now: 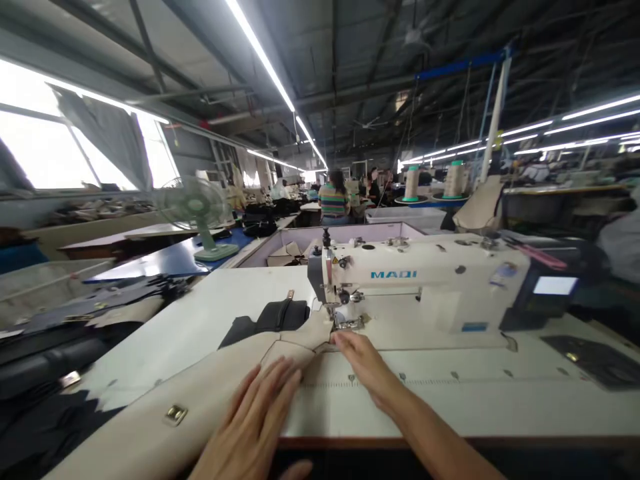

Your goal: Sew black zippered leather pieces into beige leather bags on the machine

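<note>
A cream sewing machine (425, 280) marked MAQI stands on the white table (475, 393). A beige fabric piece (200, 393) with a metal clasp (176, 414) runs from the lower left up to the presser foot (347, 323). My left hand (260, 420) lies flat on the beige fabric, fingers spread. My right hand (365, 363) rests on the fabric edge just in front of the presser foot, fingertips touching it. A black piece (273, 319) lies behind the fabric, left of the needle.
Dark and beige cut pieces (60, 347) are piled at the left. A green fan (197, 210) stands on a blue table behind. Thread cones (433, 181) sit beyond the machine. A person in a striped top (334, 200) works far back.
</note>
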Available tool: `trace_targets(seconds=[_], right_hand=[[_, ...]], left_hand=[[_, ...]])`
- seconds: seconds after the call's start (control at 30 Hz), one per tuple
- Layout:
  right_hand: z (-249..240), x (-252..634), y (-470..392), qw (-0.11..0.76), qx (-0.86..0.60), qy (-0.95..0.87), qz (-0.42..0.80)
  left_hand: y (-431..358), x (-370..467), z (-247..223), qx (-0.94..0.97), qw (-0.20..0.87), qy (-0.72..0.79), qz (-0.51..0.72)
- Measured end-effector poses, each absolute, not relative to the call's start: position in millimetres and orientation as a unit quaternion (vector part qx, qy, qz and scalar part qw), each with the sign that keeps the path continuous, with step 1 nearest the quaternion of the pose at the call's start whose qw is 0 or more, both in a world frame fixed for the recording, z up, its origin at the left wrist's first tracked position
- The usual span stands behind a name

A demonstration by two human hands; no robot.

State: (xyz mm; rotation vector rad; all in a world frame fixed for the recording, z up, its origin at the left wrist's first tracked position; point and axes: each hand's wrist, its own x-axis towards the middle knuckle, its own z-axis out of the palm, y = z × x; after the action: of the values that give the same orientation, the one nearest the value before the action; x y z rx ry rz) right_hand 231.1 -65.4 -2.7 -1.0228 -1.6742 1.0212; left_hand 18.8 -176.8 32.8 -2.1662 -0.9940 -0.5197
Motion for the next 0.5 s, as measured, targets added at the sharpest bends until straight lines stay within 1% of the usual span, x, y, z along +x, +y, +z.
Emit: trace_targets(seconds=[0.07, 0.17, 0.3, 0.43, 0.5], right_hand=[[3.6, 229.0, -61.8, 0.462, -0.390, -0.672, 0.428], [6.7, 228.0, -54.7, 0.476, -0.375, -0.671, 0.427], [6.7, 225.2, -49.9, 0.495, -0.391, -0.672, 0.387], [9.2, 214.2, -53.0, 0.501, -0.421, -0.680, 0.331], [10.0, 208.0, -54.6, 0.500, -0.450, -0.688, 0.271]], left_hand=[[-154.7, 33.5, 10.9, -0.795, 0.351, -0.435, -0.235], [-111.5, 36.8, 2.4, -0.770, 0.385, -0.437, -0.260], [-73.3, 16.0, 8.3, -0.797, 0.409, -0.367, -0.251], [-59.2, -3.5, 15.8, -0.832, 0.404, -0.298, -0.235], [-57.8, -6.6, 18.1, -0.849, 0.395, -0.280, -0.211]])
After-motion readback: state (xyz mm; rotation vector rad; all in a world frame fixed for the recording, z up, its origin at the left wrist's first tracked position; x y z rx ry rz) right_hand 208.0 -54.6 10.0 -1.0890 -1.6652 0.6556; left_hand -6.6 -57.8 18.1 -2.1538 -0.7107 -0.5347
